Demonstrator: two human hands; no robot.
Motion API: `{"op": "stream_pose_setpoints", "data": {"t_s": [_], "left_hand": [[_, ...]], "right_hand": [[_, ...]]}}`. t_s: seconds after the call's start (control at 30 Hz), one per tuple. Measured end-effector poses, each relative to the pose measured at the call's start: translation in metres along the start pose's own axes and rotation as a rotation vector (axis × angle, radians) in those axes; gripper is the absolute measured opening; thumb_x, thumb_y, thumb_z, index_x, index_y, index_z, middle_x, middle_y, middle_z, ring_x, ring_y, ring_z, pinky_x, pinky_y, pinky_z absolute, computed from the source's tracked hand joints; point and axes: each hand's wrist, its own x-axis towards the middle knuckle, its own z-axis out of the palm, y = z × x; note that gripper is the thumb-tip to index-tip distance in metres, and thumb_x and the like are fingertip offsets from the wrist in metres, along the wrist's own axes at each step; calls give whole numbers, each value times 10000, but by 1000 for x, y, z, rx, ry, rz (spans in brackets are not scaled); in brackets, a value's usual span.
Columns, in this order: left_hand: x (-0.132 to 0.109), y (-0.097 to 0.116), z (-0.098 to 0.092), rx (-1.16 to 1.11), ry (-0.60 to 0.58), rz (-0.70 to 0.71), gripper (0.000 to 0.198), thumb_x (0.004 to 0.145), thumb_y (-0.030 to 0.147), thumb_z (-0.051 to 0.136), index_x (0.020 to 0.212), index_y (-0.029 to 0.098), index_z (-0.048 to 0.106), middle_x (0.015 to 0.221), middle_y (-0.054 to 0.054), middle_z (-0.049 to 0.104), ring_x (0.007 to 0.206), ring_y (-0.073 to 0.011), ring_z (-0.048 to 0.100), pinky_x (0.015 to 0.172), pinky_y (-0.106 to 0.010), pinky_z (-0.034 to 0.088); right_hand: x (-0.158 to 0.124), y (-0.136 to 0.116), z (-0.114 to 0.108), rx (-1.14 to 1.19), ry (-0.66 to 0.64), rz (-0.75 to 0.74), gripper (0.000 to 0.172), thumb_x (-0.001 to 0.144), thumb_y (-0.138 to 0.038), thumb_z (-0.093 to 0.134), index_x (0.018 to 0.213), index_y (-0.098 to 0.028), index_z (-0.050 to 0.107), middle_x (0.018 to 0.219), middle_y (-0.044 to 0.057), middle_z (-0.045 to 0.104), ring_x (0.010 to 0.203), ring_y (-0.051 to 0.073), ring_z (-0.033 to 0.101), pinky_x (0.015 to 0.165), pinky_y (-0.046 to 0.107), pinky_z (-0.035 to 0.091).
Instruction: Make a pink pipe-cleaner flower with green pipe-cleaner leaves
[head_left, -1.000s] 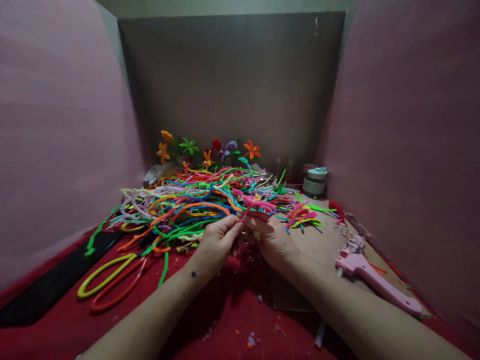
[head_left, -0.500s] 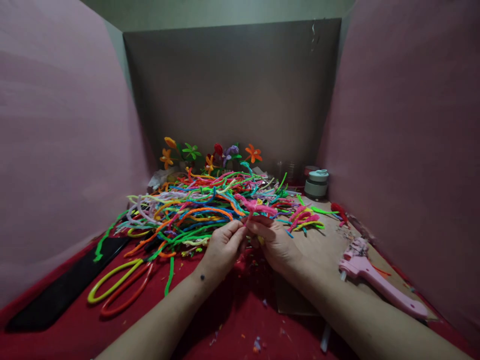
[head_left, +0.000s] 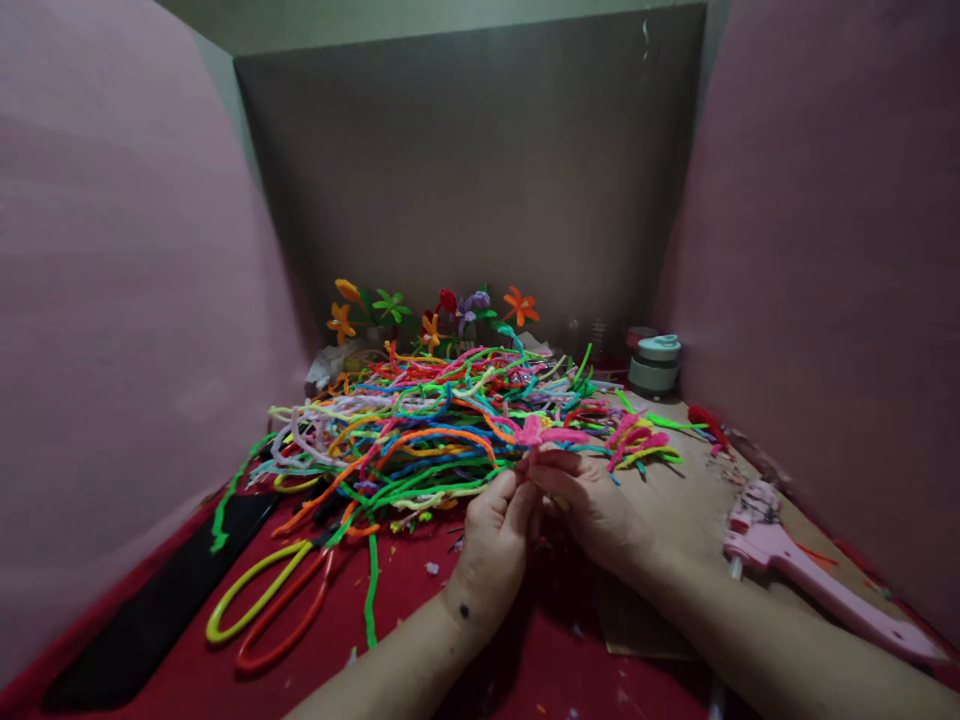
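A pink pipe-cleaner flower (head_left: 534, 434) is held up at the front right edge of a big heap of coloured pipe cleaners (head_left: 420, 440). My left hand (head_left: 499, 530) pinches it from below, thumb and fingers pressed together. From the other side my right hand (head_left: 592, 500) grips the same piece, its fingers closed just under the petals. The fingertips of both hands meet and hide the lower part of the flower. A bit of yellow shows beneath the right fingers.
Scissors with yellow and red handles (head_left: 285, 610) lie at left beside a black flat object (head_left: 165, 600). A pink glue gun (head_left: 817, 570) rests on cardboard (head_left: 682, 510) at right. Behind the heap stand finished flowers (head_left: 435, 310) and a lidded jar (head_left: 655, 365). Walls close three sides.
The view has shifted, so most things sit slightly differently in the picture. The pink flower has turned between my fingers, and its petals now spread out more visibly. Both hands keep their hold.
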Motion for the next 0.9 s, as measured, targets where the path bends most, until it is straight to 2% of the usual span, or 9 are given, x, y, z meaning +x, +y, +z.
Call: {"op": "stream_pose_setpoints", "data": {"t_s": [0.1,0.2,0.3,0.37,0.47,0.6,0.7,0.8,0.9], "left_hand": [[-2,-1,-1,-24,-14,-40,303,791,468,496,697,181,473,539,61,312,471,-70,231,419,-205,210],[-3,-4,-6,15,-21,-21,289,805,444,484,697,176,496,581,38,353,504,-79,262,432,-206,241],[-4,-8,-11,47,-25,2,258,809,407,488,703,174,521,602,27,379,525,-85,294,456,-206,274],[-3,-8,-12,51,-26,17,238,806,386,497,709,171,531,590,32,377,524,-83,300,465,-206,281],[-2,-2,-11,25,-16,26,239,808,369,496,685,165,517,574,40,375,512,-73,302,461,-195,273],[-1,12,-9,-21,-12,-37,247,785,362,542,657,158,491,513,62,371,447,-47,289,413,-169,233],[0,16,-12,-118,-92,-91,299,807,389,516,626,158,457,455,69,374,362,-36,281,356,-164,207],[3,15,-18,-294,-199,-136,235,820,371,507,706,166,488,416,91,329,321,-26,196,326,-147,187],[6,14,-24,-391,-251,-153,188,821,342,515,767,163,522,392,98,308,314,-20,158,317,-132,186]], "right_hand": [[-2,3,-1,-3,-24,33,85,706,-251,660,758,-185,677,593,-6,582,480,104,483,463,236,389],[-3,7,-3,18,-40,64,84,728,-270,645,762,-197,669,577,-4,565,476,119,488,467,257,397],[-3,9,-3,43,-29,35,66,714,-264,665,711,-198,659,575,-4,552,500,116,471,476,246,382],[-4,8,-1,40,-35,18,80,713,-269,666,750,-198,667,600,7,566,534,127,482,489,249,382],[-3,5,2,49,-66,35,128,727,-285,648,808,-190,674,628,18,583,538,127,488,501,251,383],[0,1,4,98,-78,20,97,707,-274,659,755,-191,675,596,-5,567,501,106,474,492,233,372],[3,-3,4,107,-76,12,75,665,-231,693,720,-182,681,599,-16,569,529,94,469,527,222,380],[4,-11,5,89,-105,8,61,664,-228,696,691,-174,683,602,-21,564,559,91,459,563,220,382],[2,-17,7,50,-157,24,82,681,-246,685,731,-181,688,623,-20,560,572,91,442,570,224,371]]}}
